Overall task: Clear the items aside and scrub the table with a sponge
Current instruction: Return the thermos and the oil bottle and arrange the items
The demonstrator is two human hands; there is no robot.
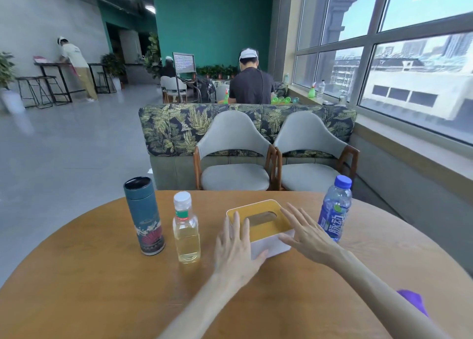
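A white tissue box [266,246] with a yellow-brown lid stands in the middle of the round wooden table [102,287]. My left hand [236,246] lies flat against the box's left side, fingers spread. My right hand [307,232] hovers at its right side, fingers apart, touching or nearly touching the lid. To the left stand a clear bottle of yellowish liquid [186,230] and a tall teal canister [144,216]. A blue drink bottle [335,208] stands right of the box. No sponge is visible.
A purple object [413,300] peeks out under my right forearm at the table's right edge. Two grey chairs [234,154] and a leaf-patterned sofa [179,126] stand beyond the table. A window ledge runs along the right. Other people work at tables further back.
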